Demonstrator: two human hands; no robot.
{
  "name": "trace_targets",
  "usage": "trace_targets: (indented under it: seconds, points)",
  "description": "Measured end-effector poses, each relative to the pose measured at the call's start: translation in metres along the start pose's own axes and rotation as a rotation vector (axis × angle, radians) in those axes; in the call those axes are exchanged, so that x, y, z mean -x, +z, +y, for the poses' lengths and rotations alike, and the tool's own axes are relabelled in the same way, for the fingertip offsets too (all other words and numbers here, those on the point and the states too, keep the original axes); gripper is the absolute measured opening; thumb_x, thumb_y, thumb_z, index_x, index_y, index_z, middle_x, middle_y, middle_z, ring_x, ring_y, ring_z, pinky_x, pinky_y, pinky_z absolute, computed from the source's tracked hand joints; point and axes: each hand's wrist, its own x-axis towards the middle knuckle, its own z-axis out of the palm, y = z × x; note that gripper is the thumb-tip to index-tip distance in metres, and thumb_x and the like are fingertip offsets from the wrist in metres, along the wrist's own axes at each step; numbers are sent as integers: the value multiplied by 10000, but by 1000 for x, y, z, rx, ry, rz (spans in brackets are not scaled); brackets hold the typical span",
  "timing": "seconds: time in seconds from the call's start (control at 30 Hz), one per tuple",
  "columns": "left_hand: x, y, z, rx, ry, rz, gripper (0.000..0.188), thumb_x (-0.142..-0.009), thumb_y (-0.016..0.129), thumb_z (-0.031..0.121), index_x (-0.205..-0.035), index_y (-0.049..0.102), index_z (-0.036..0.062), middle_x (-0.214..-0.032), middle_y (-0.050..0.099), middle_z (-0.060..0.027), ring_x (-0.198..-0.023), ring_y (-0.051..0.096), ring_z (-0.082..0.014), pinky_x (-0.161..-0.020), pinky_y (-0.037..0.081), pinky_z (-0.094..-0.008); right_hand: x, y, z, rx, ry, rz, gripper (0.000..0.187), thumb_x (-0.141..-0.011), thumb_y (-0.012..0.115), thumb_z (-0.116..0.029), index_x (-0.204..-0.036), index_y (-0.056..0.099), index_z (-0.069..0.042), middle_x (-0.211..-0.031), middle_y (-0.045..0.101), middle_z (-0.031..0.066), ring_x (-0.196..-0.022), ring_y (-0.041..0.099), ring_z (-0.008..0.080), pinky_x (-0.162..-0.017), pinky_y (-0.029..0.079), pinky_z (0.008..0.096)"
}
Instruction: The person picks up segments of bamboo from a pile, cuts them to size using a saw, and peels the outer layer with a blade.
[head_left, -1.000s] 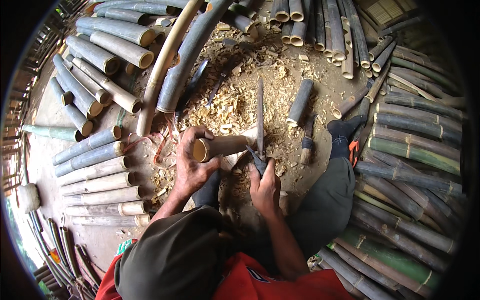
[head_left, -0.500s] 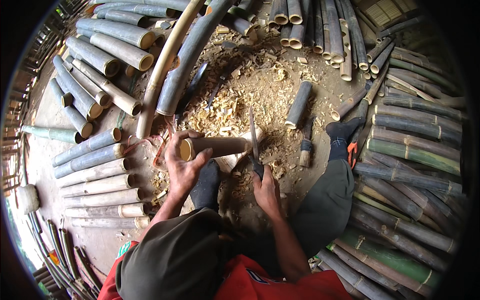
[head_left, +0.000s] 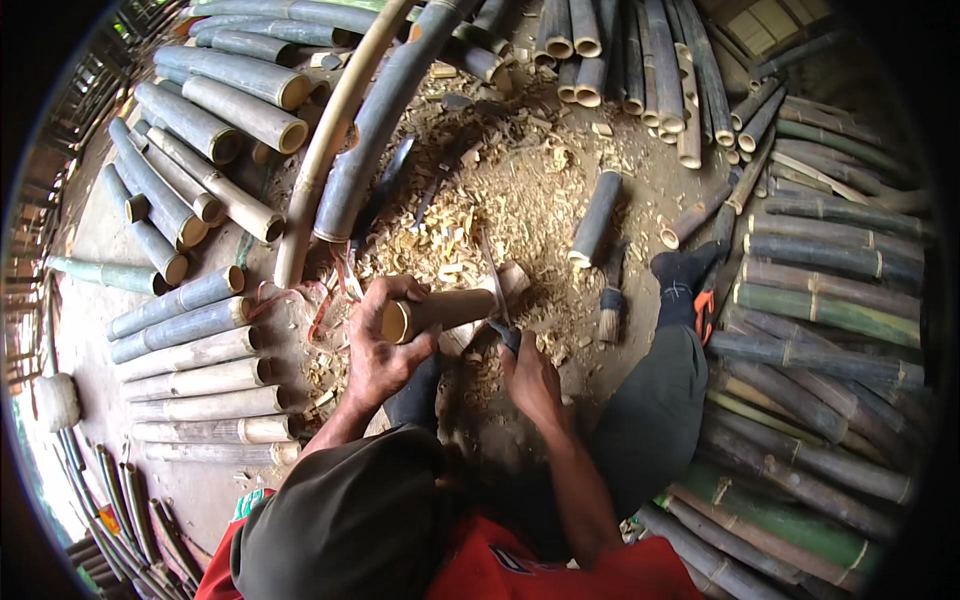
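My left hand (head_left: 383, 345) grips a short pale bamboo section (head_left: 440, 310) near its open end, holding it roughly level above the ground. My right hand (head_left: 530, 375) is closed on the dark handle of a long knife (head_left: 495, 290), whose blade stands upright against the far part of the bamboo section. Under both lies a wooden chopping block (head_left: 515, 285) amid a heap of pale bamboo chips (head_left: 480, 200). My legs in dark trousers stretch to the right, a dark sock (head_left: 685, 280) at the end.
Cut bamboo tubes are stacked at left (head_left: 190, 350) and upper left (head_left: 220, 110). Long green and grey poles (head_left: 830, 310) lie at right and at the top. A curved pole (head_left: 370, 130) runs up the middle. A short tube (head_left: 597, 215) and a brush (head_left: 610, 310) lie on the chips.
The knife has dropped from a raised position onto the bamboo section. My left hand has shifted the section slightly, turning its open end toward me.
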Motion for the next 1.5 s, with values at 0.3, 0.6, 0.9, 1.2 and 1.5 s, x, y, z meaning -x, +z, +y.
trace_targets:
  seconds: [0.3,0.6,0.9,1.2,1.5]
  points:
    - [15,-2,4,-84,-148,81,387,-767,788,-10,-1100,598,41,-1039,675,-79,-1000,651,-190,-940,520,-348,18,-3,-40,-281,-167,275,396,-1042,645,-270,-1239,495,39,-883,700,279,-780,709,468,-644,550,497]
    - [8,-11,14,-135,-160,8,473,-760,836,68,-1175,611,30,-1068,616,-63,-1031,627,-178,-938,518,-340,18,-10,-33,-289,-69,191,492,-1063,597,-382,-1298,504,41,-948,716,288,-859,700,490,-721,551,528]
    - [15,-4,9,5,-183,86,409,-720,765,-26,-1100,623,24,-1090,693,-96,-1054,665,-199,-980,519,-349,29,-23,-17,-180,-114,166,367,-1061,595,-339,-1218,540,-12,-918,715,267,-836,690,499,-710,527,567]
    - [15,5,11,-63,-87,-30,417,-687,742,-26,-1075,600,28,-1075,677,-107,-1043,666,-221,-967,519,-368,11,-2,-8,-128,-120,163,360,-1043,638,-229,-1249,509,36,-837,698,288,-729,723,448,-657,569,509]
    - [13,-16,8,-71,-111,-119,419,-656,732,-7,-1050,598,44,-1085,662,-88,-1057,646,-215,-978,499,-361,26,-55,-53,-266,-327,310,315,-1032,659,-253,-1159,518,-1,-852,706,252,-757,701,474,-630,543,524]
